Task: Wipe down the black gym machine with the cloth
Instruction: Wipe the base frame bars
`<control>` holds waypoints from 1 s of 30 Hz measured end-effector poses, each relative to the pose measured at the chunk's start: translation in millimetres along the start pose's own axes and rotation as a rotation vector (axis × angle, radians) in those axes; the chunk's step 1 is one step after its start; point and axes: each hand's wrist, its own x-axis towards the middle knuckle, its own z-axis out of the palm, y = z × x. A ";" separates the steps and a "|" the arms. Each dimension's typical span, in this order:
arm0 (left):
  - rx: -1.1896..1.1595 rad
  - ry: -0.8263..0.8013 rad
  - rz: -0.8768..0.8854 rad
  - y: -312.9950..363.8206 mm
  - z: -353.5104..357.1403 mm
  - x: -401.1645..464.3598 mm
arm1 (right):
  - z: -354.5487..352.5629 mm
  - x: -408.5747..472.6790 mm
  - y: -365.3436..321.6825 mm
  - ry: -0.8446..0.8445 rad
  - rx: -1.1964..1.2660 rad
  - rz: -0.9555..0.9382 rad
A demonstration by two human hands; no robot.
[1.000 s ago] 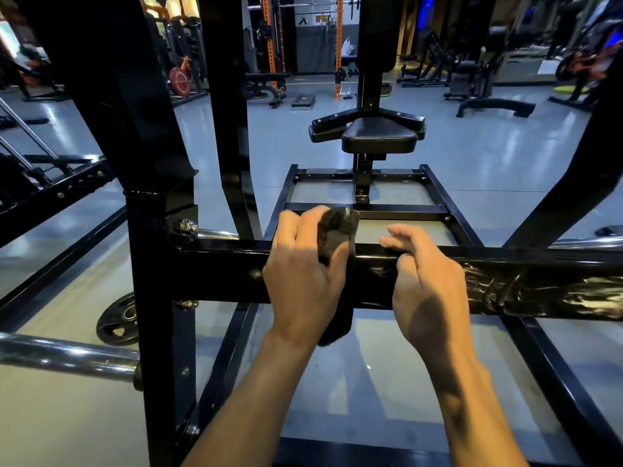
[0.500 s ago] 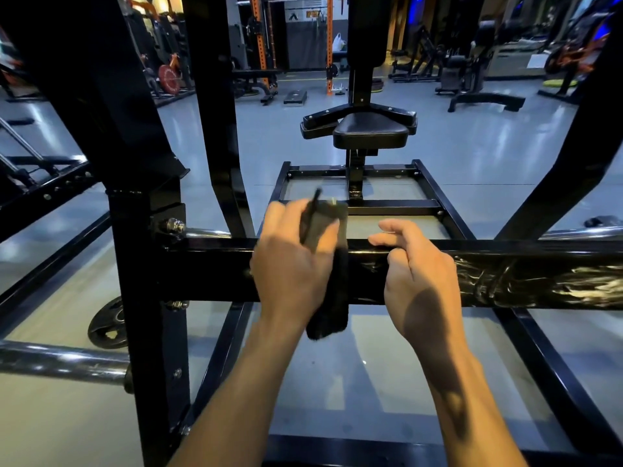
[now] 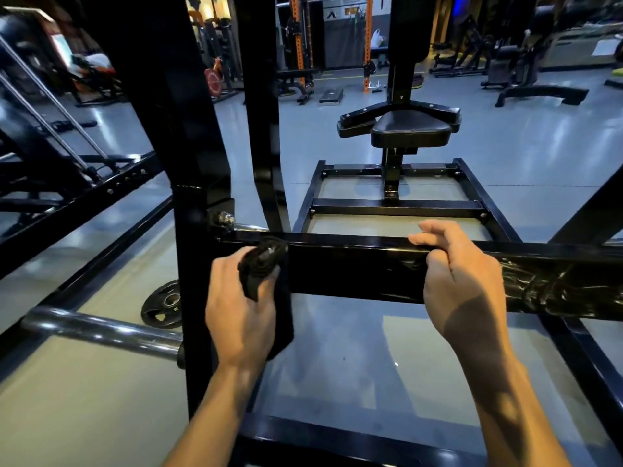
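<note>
A black horizontal crossbar [image 3: 354, 267] of the black gym machine runs across the middle of the view. My left hand [image 3: 241, 308] grips a bunched dark cloth [image 3: 261, 271] and holds it against the bar's left end, close to the black upright post [image 3: 192, 230]. The cloth's tail hangs below the bar behind my hand. My right hand [image 3: 462, 281] rests on the bar further right, fingers curled over its top edge. Crinkled plastic wrap [image 3: 556, 288] covers the bar to the right of that hand.
Beyond the bar lies the machine's floor frame [image 3: 397, 207] with a black padded seat [image 3: 409, 131] on a post. A chrome bar [image 3: 101, 328] and a small weight plate [image 3: 161, 303] sit low on the left. More racks and benches stand on the grey floor behind.
My left hand has slid the cloth leftward along the crossbar toward the upright post and down onto its front face. My right hand has stayed on the bar.
</note>
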 end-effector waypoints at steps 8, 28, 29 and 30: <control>0.270 0.145 0.013 -17.9 -20.8 31.1 | 2.0 -2.3 -4.3 -0.015 -0.014 0.013; 0.747 -0.370 0.287 49.6 -9.1 124.3 | 4.8 -5.9 -10.7 -0.009 -0.102 0.003; 0.871 -0.406 0.334 49.8 -8.4 133.9 | 4.5 -6.1 -10.3 -0.005 -0.105 -0.004; 0.961 -0.431 0.365 49.8 -7.3 140.5 | 4.4 -6.6 -10.5 -0.004 -0.103 -0.008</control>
